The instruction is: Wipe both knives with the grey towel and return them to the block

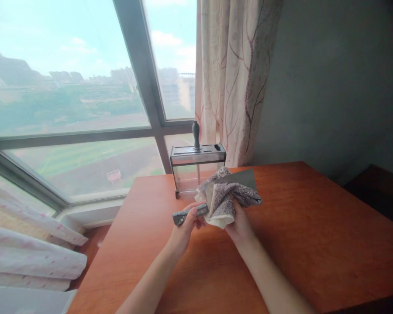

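Observation:
My left hand is closed round the dark grey handle of a cleaver, whose broad metal blade points right above the table. A grey-and-white towel is folded about the blade, so much of the metal is hidden and its upper right corner sticks out. From below and to the right, my right hand grips the towel, its fingers mostly covered by the cloth. Just behind the towel stands a clear-sided knife block with a metal top, and one dark-handled tool rises upright out of it.
The brown wooden table spreads under both arms. A window lies beyond its far left edge. Patterned curtains hang behind the knife block, and a dark wall is at the right.

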Demonstrator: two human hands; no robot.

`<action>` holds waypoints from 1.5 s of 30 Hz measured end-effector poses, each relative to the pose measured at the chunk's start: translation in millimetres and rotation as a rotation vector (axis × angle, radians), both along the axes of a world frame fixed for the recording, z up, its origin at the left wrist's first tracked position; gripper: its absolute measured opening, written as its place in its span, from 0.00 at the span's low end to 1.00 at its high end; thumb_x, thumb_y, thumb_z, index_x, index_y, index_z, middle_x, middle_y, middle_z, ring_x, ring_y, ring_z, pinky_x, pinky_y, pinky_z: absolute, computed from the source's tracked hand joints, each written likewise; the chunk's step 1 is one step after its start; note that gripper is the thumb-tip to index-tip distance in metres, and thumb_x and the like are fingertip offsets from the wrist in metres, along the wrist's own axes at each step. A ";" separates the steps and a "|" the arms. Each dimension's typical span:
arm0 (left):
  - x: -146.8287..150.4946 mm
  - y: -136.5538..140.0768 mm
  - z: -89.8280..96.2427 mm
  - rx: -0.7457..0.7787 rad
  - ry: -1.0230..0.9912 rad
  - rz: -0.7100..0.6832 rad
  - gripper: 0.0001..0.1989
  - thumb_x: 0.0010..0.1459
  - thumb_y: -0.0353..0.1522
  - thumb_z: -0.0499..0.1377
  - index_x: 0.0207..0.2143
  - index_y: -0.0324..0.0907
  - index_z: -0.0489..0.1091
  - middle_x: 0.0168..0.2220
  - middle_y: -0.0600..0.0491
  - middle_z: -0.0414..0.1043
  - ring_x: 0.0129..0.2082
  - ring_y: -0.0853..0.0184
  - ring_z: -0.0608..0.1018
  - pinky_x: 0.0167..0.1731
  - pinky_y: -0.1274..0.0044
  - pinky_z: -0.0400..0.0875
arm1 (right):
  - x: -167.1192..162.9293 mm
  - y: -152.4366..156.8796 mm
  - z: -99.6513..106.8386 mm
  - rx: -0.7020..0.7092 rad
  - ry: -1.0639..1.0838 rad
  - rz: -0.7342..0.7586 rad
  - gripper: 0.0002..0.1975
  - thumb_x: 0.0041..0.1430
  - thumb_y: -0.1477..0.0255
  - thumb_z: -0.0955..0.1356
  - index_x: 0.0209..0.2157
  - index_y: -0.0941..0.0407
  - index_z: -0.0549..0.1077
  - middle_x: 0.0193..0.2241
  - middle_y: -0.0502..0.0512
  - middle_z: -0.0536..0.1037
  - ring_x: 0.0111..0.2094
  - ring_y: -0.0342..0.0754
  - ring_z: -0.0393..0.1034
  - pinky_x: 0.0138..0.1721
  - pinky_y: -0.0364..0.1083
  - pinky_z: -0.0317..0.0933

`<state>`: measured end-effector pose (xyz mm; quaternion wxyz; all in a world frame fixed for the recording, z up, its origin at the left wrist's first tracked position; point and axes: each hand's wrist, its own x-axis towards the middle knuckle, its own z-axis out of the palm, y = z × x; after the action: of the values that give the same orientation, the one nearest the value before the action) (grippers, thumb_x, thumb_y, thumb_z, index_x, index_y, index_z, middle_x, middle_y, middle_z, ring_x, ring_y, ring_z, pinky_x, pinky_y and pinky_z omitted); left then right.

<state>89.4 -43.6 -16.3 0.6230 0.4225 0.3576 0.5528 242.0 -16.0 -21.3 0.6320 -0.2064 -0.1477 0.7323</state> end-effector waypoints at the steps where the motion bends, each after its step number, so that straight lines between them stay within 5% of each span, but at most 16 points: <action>1: -0.6 0.4 0.8 0.004 0.019 -0.009 0.23 0.56 0.47 0.59 0.44 0.36 0.72 0.25 0.51 0.72 0.24 0.69 0.71 0.24 0.78 0.60 | 2.9 2.2 1.1 -0.014 0.010 0.008 0.17 0.50 0.62 0.73 0.40 0.55 0.77 0.41 0.52 0.81 0.45 0.50 0.74 0.50 0.47 0.66; 12: -7.1 2.1 5.4 -0.097 -0.147 -0.013 0.19 0.55 0.44 0.61 0.41 0.38 0.75 0.26 0.49 0.74 0.27 0.70 0.72 0.27 0.80 0.61 | 41.7 11.4 18.5 -0.059 0.171 -0.092 0.14 0.56 0.60 0.68 0.43 0.50 0.76 0.44 0.50 0.80 0.49 0.50 0.72 0.53 0.54 0.65; 20: -0.4 -3.1 2.1 -0.127 -0.288 -0.038 0.18 0.55 0.42 0.62 0.43 0.39 0.74 0.28 0.50 0.74 0.30 0.70 0.73 0.33 0.79 0.65 | 13.3 -0.3 -1.6 -0.030 0.044 -0.125 0.16 0.47 0.64 0.75 0.40 0.51 0.77 0.40 0.49 0.81 0.44 0.49 0.74 0.50 0.50 0.66; 26: 6.6 -7.6 2.2 -0.149 -0.254 -0.014 0.18 0.54 0.41 0.64 0.44 0.41 0.72 0.28 0.52 0.73 0.27 0.70 0.71 0.29 0.78 0.62 | -8.1 -9.1 -2.6 0.044 -0.045 -0.009 0.15 0.48 0.67 0.75 0.40 0.50 0.76 0.40 0.49 0.81 0.44 0.51 0.73 0.47 0.51 0.67; 33: 8.3 -4.0 4.1 -0.125 -0.074 0.011 0.24 0.52 0.44 0.64 0.45 0.36 0.73 0.25 0.49 0.73 0.25 0.68 0.70 0.26 0.77 0.58 | 2.6 2.2 2.5 -0.047 -0.003 0.099 0.16 0.52 0.60 0.71 0.38 0.56 0.78 0.38 0.54 0.82 0.40 0.53 0.75 0.46 0.52 0.68; 45: -2.4 -0.3 6.7 -0.123 -0.063 0.030 0.23 0.51 0.45 0.64 0.42 0.36 0.75 0.25 0.48 0.73 0.24 0.69 0.70 0.25 0.78 0.58 | 42.6 15.2 13.3 -0.020 0.150 -0.036 0.12 0.55 0.59 0.69 0.39 0.49 0.78 0.40 0.52 0.82 0.43 0.52 0.76 0.48 0.57 0.67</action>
<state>87.0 -43.9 -9.6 0.6504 0.3603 0.3775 0.5519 284.6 -0.8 -7.9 0.6521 -0.1597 -0.0889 0.7358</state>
